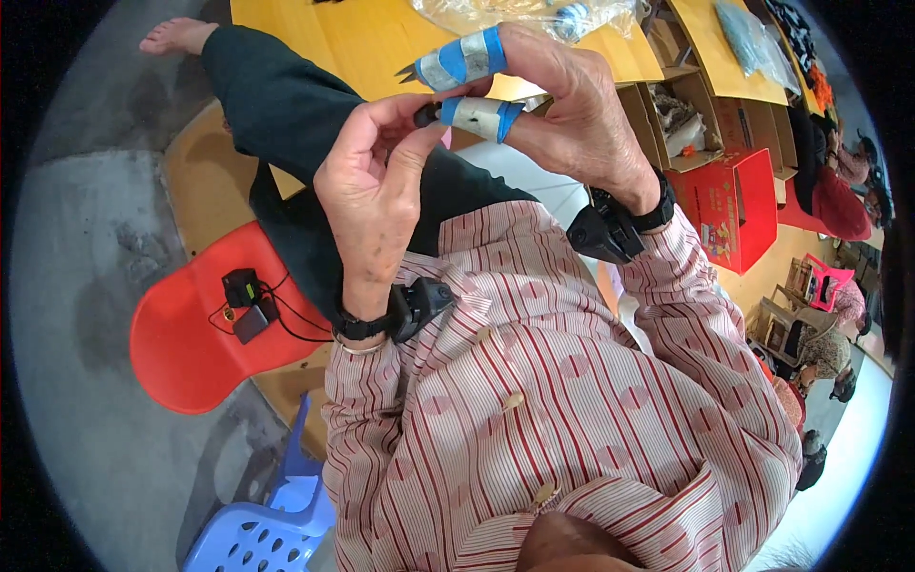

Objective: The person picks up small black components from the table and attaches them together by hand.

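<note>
My left hand is closed in a pinch, thumb and forefinger on a small dark piece whose kind I cannot make out. Opposite it, my right hand curls inward, with blue and pale tape wound round its forefinger and thumb. Beyond the taped forefinger juts a thin pointed metal tip. The taped thumb end reaches the dark piece, and the two hands' fingertips meet there. Whatever lies between the right fingers is mostly hidden. Both wrists carry black strapped devices.
Ahead is a yellow table with clear plastic bags. An open cardboard box and a red box stand at right. On a red chair at left lie small black devices with cables. A blue plastic stool is lower left. Several people sit far right.
</note>
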The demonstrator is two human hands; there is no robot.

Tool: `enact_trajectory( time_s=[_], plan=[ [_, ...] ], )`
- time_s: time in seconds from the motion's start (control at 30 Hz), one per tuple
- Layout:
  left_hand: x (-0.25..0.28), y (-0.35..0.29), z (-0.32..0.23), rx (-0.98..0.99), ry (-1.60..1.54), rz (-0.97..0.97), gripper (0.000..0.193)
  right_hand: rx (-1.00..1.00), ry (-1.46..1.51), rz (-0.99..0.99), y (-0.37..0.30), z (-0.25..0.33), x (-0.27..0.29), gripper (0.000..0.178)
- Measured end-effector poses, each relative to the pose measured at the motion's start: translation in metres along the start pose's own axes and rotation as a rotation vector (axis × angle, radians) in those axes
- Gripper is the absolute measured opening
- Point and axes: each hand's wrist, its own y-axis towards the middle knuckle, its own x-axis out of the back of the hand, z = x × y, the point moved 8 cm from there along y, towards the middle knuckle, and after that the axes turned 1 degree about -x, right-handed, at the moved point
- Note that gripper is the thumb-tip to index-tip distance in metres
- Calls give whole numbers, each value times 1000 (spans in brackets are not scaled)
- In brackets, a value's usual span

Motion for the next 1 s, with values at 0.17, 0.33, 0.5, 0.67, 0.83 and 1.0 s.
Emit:
enact_trajectory(
  time_s=[0.17, 0.33, 0.5, 0.67, 0.83, 1.0],
  plan=[
    [6, -2, -1, -37, 239, -36, 16, 37, -65, -4, 0, 1, -4, 23],
    [4, -2, -3, -158, 436, -30, 16, 9, -71, 23, -2, -11, -9, 33],
    [5, -5, 3, -75, 459, -51, 15, 82, -65, 82, 1, -13, -12, 35],
    [6, -5, 8, -2, 463, -12, 14, 143, -102, 155, 2, -10, -17, 40],
    [0, -1, 8, 4, 499, 40, 15, 26, -114, 171, -1, -20, -19, 52],
    [-2, 0, 7, -22, 525, 62, 15, 29, -94, 149, -1, -22, -17, 46]
  ],
)
